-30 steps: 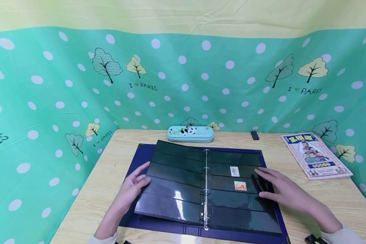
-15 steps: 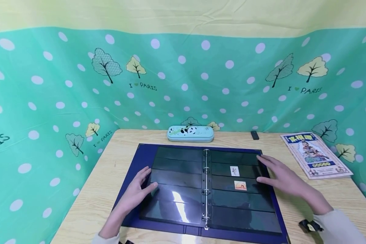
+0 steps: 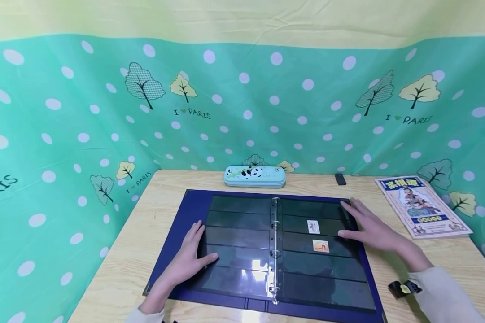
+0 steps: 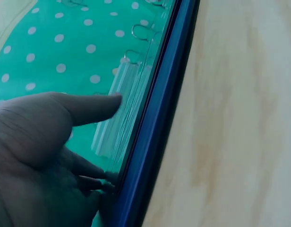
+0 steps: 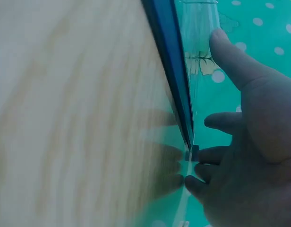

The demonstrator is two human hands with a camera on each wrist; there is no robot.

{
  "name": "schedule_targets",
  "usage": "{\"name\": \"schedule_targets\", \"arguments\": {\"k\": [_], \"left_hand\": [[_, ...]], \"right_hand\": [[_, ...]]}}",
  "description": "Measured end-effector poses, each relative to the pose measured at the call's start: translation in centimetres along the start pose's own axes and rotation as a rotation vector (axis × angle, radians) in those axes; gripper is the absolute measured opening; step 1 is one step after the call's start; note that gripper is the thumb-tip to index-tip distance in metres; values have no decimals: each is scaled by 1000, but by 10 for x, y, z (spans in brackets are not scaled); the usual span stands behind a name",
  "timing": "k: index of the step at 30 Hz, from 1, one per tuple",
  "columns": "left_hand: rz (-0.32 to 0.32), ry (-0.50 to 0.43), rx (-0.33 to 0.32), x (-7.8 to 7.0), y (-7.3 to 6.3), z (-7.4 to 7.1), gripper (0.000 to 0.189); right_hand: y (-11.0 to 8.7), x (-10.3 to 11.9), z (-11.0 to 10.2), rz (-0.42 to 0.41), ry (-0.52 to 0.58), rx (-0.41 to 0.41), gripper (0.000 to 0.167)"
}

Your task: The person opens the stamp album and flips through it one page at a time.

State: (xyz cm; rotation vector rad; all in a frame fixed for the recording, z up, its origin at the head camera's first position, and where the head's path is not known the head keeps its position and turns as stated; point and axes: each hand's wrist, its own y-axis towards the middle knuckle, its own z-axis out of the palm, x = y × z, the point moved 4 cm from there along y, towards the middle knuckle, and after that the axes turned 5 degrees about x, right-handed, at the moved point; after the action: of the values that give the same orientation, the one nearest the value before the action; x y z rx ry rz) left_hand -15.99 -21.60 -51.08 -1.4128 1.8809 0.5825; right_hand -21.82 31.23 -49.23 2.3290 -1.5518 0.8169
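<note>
A dark blue stamp album (image 3: 177,233) lies open on the table, its black pocket pages held by metal rings (image 3: 275,251). On the right page (image 3: 323,273) sit a whitish stamp (image 3: 313,227) and an orange one (image 3: 321,246). My left hand (image 3: 187,262) rests at the outer edge of the left page (image 3: 238,235), fingers loosely extended and thumb spread over the page. At the right page's upper outer edge is my right hand (image 3: 373,231), thumb and fingers apart. The right wrist view shows its relaxed fingers (image 5: 216,156) close beside the blue cover (image 5: 169,47), holding nothing.
A light blue panda pencil case (image 3: 255,176) stands behind the album. To its right is a small black object (image 3: 340,179). A printed booklet (image 3: 421,208) lies on the right side of the wooden table (image 3: 117,255). A dotted green curtain (image 3: 226,98) hangs behind.
The raised left page has come down flat and my left hand has let go of it, shifting slightly toward me. My right hand has moved a little up along the right page's edge.
</note>
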Motion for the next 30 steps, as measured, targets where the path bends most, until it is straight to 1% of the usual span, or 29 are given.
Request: {"name": "schedule_targets", "arguments": {"k": [1, 4, 10, 13, 20, 30], "left_hand": [[8, 14, 5, 1, 0, 2, 107], [4, 26, 24, 2, 0, 4, 111], [-81, 32, 72, -1, 1, 1, 115], [-96, 47, 89, -1, 1, 1, 116], [-94, 43, 89, -1, 2, 2, 117], [-111, 61, 81, -1, 3, 2, 118]], "right_hand": [[1, -1, 1, 5, -4, 5, 104], [1, -5, 3, 11, -20, 16, 110], [2, -6, 3, 3, -50, 13, 118], [4, -6, 2, 16, -62, 21, 123], [7, -6, 0, 59, -80, 31, 128], [8, 0, -2, 55, -75, 26, 125]]}}
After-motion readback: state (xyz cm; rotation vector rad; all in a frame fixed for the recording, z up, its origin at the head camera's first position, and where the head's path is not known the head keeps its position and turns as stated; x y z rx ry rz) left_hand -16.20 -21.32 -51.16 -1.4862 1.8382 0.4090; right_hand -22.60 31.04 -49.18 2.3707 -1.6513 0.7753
